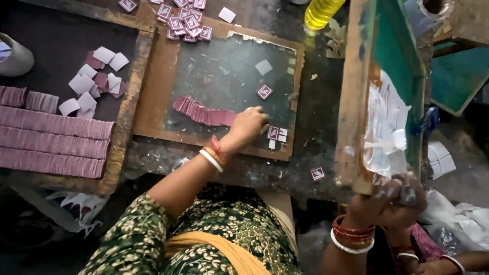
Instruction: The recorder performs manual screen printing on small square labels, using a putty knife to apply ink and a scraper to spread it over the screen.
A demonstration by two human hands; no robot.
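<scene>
While the left hand (249,124) rests with fingers curled narrow on the dark printing board (224,76), its fingertips touch the end of a fanned row of maroon cards (204,112), with a printed square card (273,132) just beside it. Over at the right, the right hand (379,201) grips the lower edge of the raised wooden screen frame (356,91), smeared with white ink.

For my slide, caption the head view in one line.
Left hand rests on a fanned row of maroon cards on a dark board; right hand holds up a paint-smeared wooden screen frame.
</scene>
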